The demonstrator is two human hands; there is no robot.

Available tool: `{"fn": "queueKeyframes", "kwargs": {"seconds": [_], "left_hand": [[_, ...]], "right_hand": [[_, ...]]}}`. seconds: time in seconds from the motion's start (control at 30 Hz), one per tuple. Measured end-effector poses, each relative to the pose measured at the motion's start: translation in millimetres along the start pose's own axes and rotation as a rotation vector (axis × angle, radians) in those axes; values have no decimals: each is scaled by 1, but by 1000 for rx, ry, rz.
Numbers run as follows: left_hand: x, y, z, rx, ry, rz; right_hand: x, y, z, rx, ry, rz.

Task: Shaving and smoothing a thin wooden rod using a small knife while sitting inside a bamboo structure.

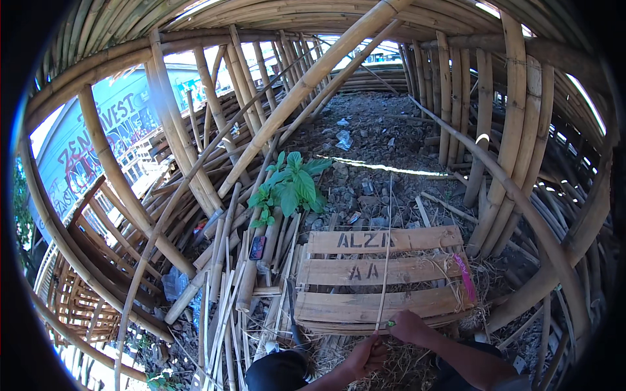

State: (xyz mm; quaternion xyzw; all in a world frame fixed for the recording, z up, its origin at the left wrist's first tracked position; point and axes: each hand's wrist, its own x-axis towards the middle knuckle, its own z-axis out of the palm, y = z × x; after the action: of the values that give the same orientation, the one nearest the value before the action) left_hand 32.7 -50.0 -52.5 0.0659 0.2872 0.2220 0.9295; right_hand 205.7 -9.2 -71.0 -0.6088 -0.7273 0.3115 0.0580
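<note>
Low in front of me, my left hand (366,357) is closed around the lower end of a thin, pale bamboo strip (385,260). The strip runs up and away over a slatted wooden crate (385,272). Just right of it, my right hand (412,327) is a fist beside the strip. A small green end (390,324) pokes out of that fist toward the strip; the rest is hidden, so I cannot tell its kind. The crate lies before my knees, with a pink ribbon (465,277) at its right side and dark lettering on its slats.
Split bamboo strips (225,313) and poles lie left of the crate, with a phone-like dark object (257,247) on them. A leafy green plant (293,182) grows behind. Slanting bamboo poles (313,85) cross overhead. Rubble (365,137) covers the ground beyond; a dark blade-like piece (293,319) stands by the crate.
</note>
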Motion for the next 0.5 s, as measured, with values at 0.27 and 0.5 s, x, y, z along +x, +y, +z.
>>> {"fn": "queueKeyframes", "kwargs": {"seconds": [0.27,0.5], "left_hand": [[-10,-3,4,23,18,-7],[-13,-7,9,71,61,-18]], "right_hand": [[21,17,-28,-192,299,191],[7,10,-4,-191,78,-145]]}}
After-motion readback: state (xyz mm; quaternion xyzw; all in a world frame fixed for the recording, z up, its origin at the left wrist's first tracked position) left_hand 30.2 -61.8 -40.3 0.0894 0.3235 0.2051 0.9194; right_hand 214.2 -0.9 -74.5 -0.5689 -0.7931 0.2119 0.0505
